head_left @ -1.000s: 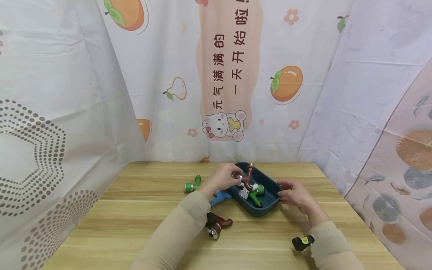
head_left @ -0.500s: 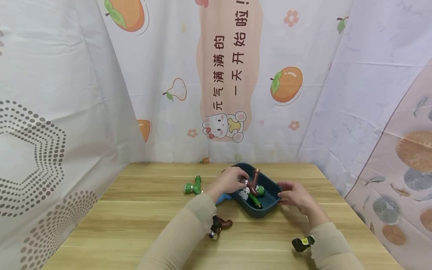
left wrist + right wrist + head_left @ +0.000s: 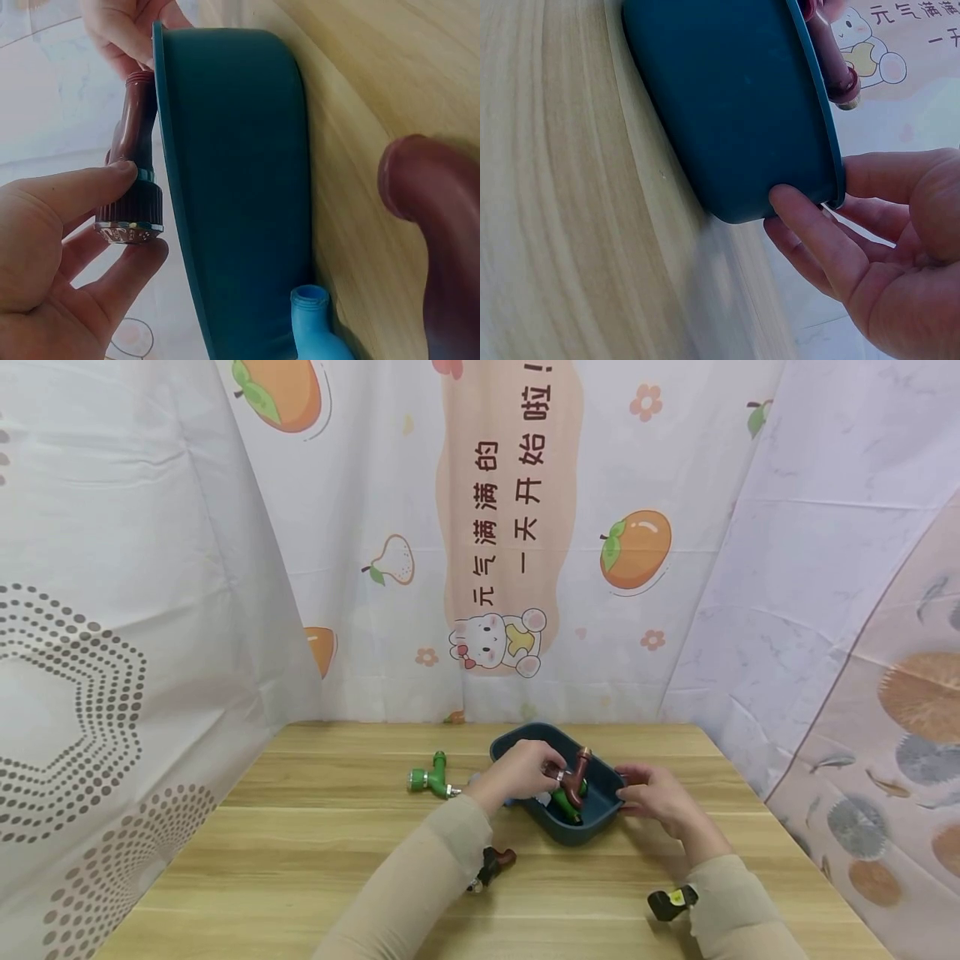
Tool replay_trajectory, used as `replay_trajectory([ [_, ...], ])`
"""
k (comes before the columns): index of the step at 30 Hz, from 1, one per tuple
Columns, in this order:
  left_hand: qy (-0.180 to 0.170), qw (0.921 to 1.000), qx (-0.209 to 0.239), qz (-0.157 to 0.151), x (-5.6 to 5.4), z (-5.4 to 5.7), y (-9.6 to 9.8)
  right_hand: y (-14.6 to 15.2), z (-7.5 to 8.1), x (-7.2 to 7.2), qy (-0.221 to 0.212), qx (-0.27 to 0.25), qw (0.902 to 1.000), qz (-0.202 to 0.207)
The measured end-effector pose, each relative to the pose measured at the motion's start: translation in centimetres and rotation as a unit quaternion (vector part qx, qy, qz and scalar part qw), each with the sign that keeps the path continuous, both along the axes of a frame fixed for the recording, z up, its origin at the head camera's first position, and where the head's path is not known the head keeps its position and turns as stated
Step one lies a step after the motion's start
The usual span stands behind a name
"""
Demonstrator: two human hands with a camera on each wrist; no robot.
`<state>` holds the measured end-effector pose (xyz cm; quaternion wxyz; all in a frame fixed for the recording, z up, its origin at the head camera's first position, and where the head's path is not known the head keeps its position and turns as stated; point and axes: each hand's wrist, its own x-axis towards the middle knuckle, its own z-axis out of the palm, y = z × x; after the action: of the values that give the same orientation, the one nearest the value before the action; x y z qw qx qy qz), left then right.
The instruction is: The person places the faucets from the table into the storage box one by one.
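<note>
My left hand [image 3: 528,768] pinches the ribbed knob end of a brown tap [image 3: 577,783], held over the dark blue basin [image 3: 573,837]. In the left wrist view, the thumb and fingers lie around the knob [image 3: 129,214], its silver cap showing, beside the basin's rim. My right hand [image 3: 658,797] grips the basin's right end, its fingers on the outer wall and rim in the right wrist view. Inside the basin lies a green tap [image 3: 564,808], partly covered by the brown one, with a white piece [image 3: 543,797] mostly hidden by the left hand.
Left of the basin, a green tap [image 3: 431,779] lies on the wooden table [image 3: 262,860]. A blue tap [image 3: 319,322] sits close by the basin wall, mostly behind the left arm. Nearer the front lies another brown tap [image 3: 506,858]. A patterned curtain [image 3: 375,610] hangs behind the table.
My left hand has moved rightward and slightly toward me with the brown tap, farther over the basin. My left sleeve now covers more of the blue tap. The right hand stays in place.
</note>
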<state>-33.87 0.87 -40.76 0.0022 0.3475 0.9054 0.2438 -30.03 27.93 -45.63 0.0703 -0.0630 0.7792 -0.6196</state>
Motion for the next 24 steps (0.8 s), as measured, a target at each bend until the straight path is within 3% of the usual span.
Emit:
replay_trajectory([
  [17, -0.008, 0.9993, -0.036, -0.007, 0.43, -0.69, 0.87, -0.05, -0.19, 0.1, 0.003, -0.008, 1.0, 0.004],
  [24, -0.024, 0.9991, -0.032, 0.013, 0.54, -0.34, 0.91, -0.11, 0.1, 0.2, 0.003, -0.004, 1.0, 0.0],
])
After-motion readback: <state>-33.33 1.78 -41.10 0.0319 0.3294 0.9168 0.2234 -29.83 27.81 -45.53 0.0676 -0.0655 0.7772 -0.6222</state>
